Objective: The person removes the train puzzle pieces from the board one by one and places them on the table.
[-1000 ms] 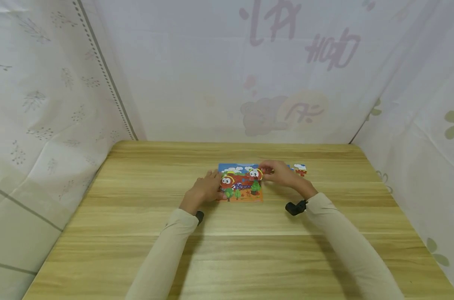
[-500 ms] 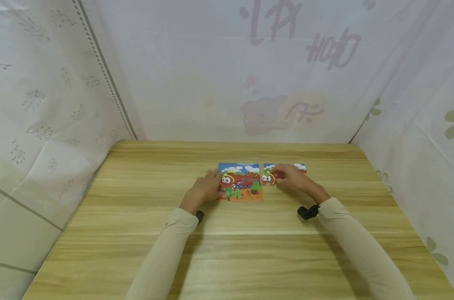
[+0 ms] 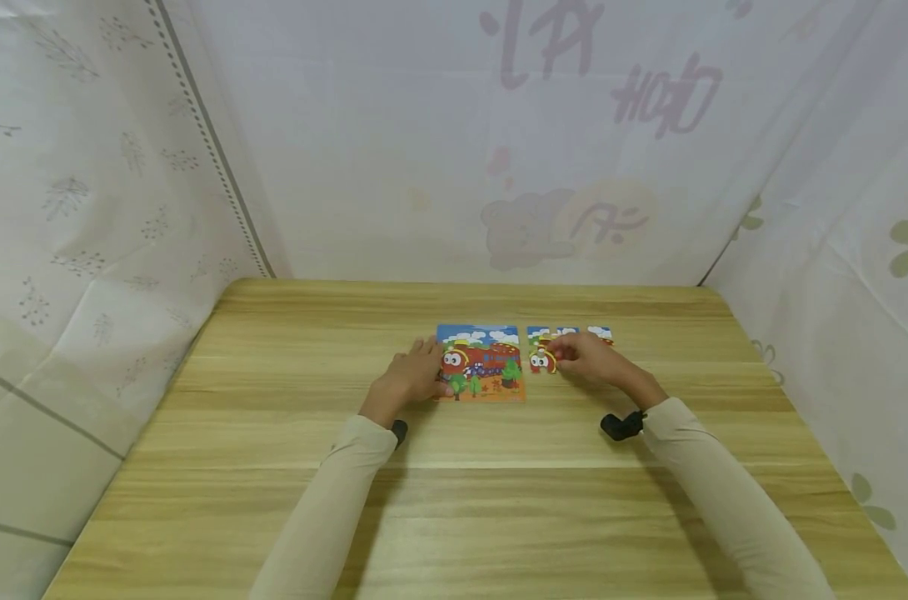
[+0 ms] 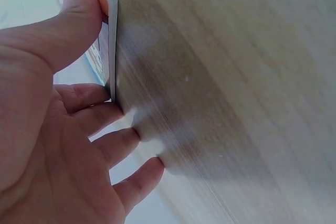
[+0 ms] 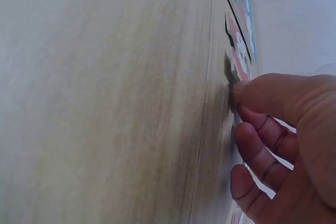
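Note:
My left hand point(image 3: 411, 375) rests at the left edge of a flat picture board point(image 3: 491, 392) showing a red cartoon train, trees and a blue sky. In the left wrist view its thumb lies on the board point(image 4: 112, 51) while the other fingers extend past the board's edge to the table. Between thumb and fingers, my right hand point(image 3: 592, 358) pinches a jigsaw piece point(image 3: 541, 362) with the train's big-eyed face. That piece lies low beside another sky-coloured jigsaw piece point(image 3: 538, 332). The right wrist view catches the pinched piece point(image 5: 240, 56) edge-on, with its far part hidden by the thumb.
Another jigsaw piece point(image 3: 600, 333) with cloud and red parts lies to the right, beyond the right hand. Everything sits on a wooden table point(image 3: 454, 517) with patterned white cloth point(image 3: 394, 150) hanging behind and at both sides.
My right hand has moved right with the face piece, from over the board's right edge to beside the sky-coloured pieces. My left hand has stayed in place.

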Motion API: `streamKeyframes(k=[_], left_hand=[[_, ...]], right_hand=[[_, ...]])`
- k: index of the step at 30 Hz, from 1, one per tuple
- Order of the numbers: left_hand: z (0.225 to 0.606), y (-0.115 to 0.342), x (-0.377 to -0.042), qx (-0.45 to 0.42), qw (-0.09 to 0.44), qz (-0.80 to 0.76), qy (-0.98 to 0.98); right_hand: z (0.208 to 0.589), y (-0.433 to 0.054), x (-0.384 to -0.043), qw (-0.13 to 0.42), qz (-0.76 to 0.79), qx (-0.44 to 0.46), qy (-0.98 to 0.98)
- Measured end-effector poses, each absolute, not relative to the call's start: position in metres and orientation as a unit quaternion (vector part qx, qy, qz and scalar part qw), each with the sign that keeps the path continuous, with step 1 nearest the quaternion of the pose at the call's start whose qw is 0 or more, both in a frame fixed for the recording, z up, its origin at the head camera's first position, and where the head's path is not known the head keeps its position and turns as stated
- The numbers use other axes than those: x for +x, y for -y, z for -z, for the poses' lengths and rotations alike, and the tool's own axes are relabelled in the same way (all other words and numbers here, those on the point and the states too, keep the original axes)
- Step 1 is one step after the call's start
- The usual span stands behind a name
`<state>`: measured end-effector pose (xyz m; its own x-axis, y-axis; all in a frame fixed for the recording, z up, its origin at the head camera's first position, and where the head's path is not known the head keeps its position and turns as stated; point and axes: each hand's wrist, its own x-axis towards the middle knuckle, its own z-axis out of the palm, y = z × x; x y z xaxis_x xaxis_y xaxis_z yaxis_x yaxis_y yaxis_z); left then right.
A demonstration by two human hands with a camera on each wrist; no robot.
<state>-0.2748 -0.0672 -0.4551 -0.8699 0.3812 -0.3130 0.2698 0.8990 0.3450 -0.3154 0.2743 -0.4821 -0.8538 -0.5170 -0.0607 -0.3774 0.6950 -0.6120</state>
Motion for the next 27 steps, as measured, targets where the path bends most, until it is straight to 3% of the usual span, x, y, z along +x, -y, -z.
streamKeyframes(k=[27], left_hand=[[0.457,0.0691,-0.2742,0.172,0.184,-0.146,-0.957]], right_hand=[[0.4779,-0.2708,-0.3191,0.14,0.288,-0.219,-0.922]])
